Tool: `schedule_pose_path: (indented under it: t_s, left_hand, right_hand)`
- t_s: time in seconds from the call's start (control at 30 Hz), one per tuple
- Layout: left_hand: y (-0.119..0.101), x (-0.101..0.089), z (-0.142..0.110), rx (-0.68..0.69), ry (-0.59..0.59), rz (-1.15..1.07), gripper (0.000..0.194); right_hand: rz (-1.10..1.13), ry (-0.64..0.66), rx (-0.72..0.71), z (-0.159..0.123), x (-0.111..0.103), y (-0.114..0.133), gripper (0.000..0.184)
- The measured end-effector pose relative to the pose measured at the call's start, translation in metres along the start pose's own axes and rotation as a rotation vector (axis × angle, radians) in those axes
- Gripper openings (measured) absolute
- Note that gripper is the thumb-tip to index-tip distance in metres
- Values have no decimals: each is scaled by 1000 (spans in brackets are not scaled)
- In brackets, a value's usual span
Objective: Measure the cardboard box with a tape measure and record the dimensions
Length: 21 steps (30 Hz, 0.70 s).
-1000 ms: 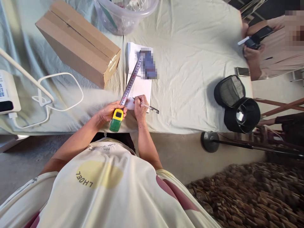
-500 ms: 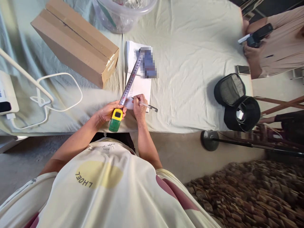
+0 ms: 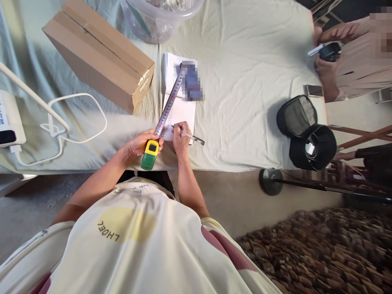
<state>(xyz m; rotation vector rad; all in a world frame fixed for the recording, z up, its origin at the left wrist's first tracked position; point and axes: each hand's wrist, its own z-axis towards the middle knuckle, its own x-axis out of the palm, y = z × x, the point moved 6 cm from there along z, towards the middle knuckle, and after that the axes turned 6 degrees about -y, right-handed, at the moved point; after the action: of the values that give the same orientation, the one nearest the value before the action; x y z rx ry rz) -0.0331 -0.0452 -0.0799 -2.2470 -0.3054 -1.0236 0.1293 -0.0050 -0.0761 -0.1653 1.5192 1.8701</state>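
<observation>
My left hand (image 3: 141, 143) is closed on a yellow and green tape measure (image 3: 149, 155) near the table's front edge. Its extended blade (image 3: 168, 105) runs up and to the right across an open notebook (image 3: 183, 111). A pen (image 3: 192, 137) is gripped in my right hand (image 3: 181, 136), its tip on or just above the lower page, right beside the blade. Printed or written marks show on the paper. At the blade's far end, a dark blue item (image 3: 192, 81), blurred out, lies on the upper page.
A cardboard box (image 3: 101, 61) and a clear plastic tub (image 3: 156, 28) stand beyond the notebook. White cable (image 3: 104, 122) loops at left by a white device (image 3: 10, 122). An open black case (image 3: 312, 147) sits at right. Another person's hand (image 3: 326, 67) holds a black device (image 3: 330, 52).
My hands, the tape measure and the pen keep almost the same place. At right, the other person's black device has tilted, and their other hand now shows above it.
</observation>
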Motion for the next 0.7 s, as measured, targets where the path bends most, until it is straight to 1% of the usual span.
schedule_pose_path:
  t_s: [0.33,0.6,0.7]
  left_hand:
    - [0,1,0,-11,-4,-8,36]
    - [0,0,0,6,21,2,29]
    - [0,-1,0,10,21,1,27]
  right_hand:
    - [-3,19,-8,0,1,1,16]
    - [0,-19,-12,-1,-2,-3,16]
    - [0,-9,-12,-1,0,-3,16]
